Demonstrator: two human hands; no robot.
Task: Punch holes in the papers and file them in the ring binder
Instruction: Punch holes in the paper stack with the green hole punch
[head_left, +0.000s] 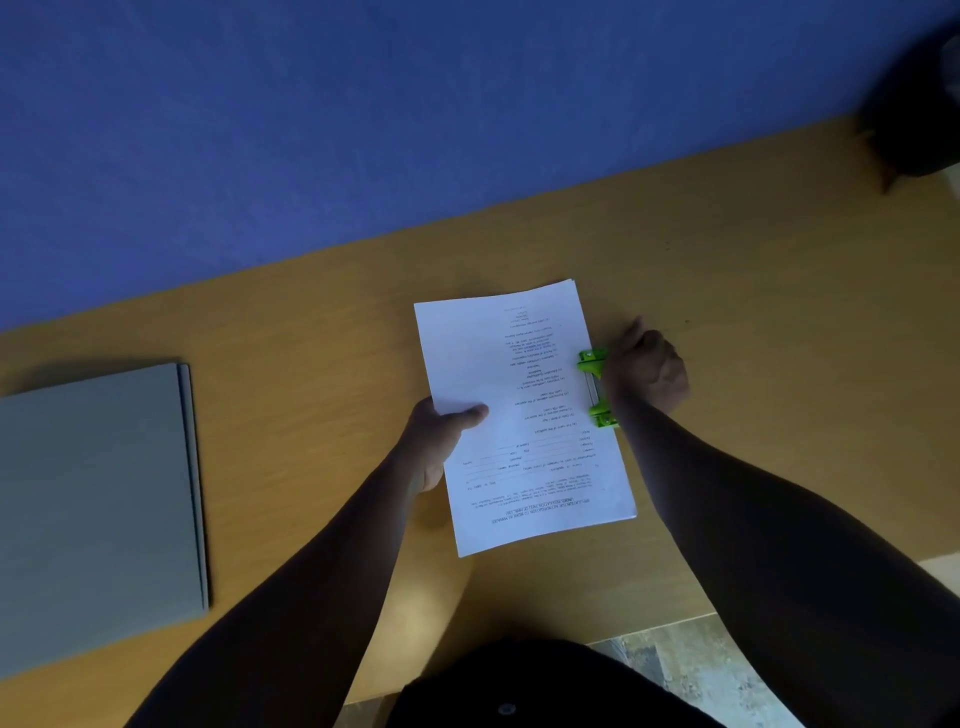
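Desk (727, 291): I saw wood against blue wall.
Left hand (439, 441): pinched papers (519, 415).
Right hand (647, 371): fisted, pressing green punch (595, 387).

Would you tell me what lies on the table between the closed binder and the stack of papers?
In the head view, only bare wooden table lies between the binder and the papers; the left hand grips the stack's near-left edge.

Dim overall, underexposed; arms near-silhouette. Papers (524, 415) brightest, text soft. Wide-angle bend at edges. Top-rt corner dark, blurred. Faint sheen on surface (753, 270).
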